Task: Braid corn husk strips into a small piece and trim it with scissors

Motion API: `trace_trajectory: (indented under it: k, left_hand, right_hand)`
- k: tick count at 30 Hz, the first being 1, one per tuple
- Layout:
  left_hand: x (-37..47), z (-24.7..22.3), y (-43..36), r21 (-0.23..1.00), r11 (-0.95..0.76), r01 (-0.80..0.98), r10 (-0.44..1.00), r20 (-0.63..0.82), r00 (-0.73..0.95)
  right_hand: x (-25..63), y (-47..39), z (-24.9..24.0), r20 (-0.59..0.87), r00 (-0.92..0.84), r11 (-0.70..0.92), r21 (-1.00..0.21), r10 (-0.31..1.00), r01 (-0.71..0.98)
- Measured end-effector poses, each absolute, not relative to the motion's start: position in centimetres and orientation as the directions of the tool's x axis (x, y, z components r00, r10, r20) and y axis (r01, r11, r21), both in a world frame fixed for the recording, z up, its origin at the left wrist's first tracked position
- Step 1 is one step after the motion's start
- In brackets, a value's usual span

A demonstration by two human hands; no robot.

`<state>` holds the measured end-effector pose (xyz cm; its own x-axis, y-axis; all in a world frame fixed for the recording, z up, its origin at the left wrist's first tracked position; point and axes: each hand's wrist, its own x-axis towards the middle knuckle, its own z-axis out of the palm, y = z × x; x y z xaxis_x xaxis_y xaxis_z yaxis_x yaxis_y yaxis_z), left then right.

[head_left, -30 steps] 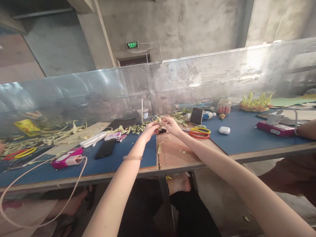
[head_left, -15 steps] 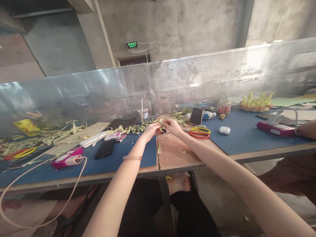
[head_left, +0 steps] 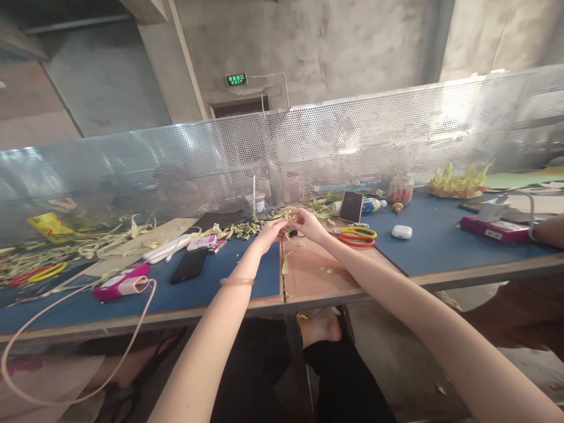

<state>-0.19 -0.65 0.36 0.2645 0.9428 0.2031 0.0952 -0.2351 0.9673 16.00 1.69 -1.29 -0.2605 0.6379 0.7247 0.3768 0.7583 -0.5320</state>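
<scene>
My left hand [head_left: 269, 232] and my right hand [head_left: 307, 223] meet over the seam between the blue and the bare wooden table tops. Their fingers are pinched together on a small pale green plant piece [head_left: 289, 216], mostly hidden by the fingertips. Just left of my left hand lies a heap of small green buds [head_left: 247, 229]. Long pale green stems [head_left: 324, 207] are spread behind my right hand. A thin pale leaf strip [head_left: 285, 264] lies below the hands on the wood.
Scissors with red and yellow handles [head_left: 356, 235], a white earphone case [head_left: 402, 232] and an upright dark phone-like panel [head_left: 351, 207] are on the right. A black phone [head_left: 188, 265], a magenta device [head_left: 121, 282] and a cup with a straw [head_left: 255, 203] stand left. Behind runs a perforated metal screen [head_left: 308, 147].
My right hand's fingers have shifted slightly and lie closer over the left fingertips. Otherwise the hands keep their place, and the objects on the table have not moved.
</scene>
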Motion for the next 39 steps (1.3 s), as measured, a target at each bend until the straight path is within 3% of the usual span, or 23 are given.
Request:
trace_trajectory:
  k: [15, 22, 28, 39]
  left_hand:
    - [-0.2, 0.2, -0.4, 0.961, -0.219, 0.171, 0.935, 0.157, 0.318]
    - [-0.2, 0.0, -0.2, 0.951, -0.209, 0.226, 0.948, 0.140, 0.286]
    - [-0.3, 0.2, -0.1, 0.945, -0.178, 0.276, 0.968, 0.118, 0.220]
    - [-0.3, 0.5, -0.6, 0.933, -0.174, 0.315, 0.963, 0.094, 0.252]
  right_hand:
    - [16.3, 0.7, -0.9, 0.565, -0.442, 0.686, -0.705, 0.697, 0.181]
    - [16.4, 1.5, -1.1, 0.591, -0.336, 0.648, -0.757, 0.734, 0.084]
    - [16.7, 1.4, -0.9, 0.591, -0.389, 0.681, -0.718, 0.706, 0.145]
    - [16.3, 1.2, -1.0, 0.562, -0.469, 0.720, -0.632, 0.681, 0.288]
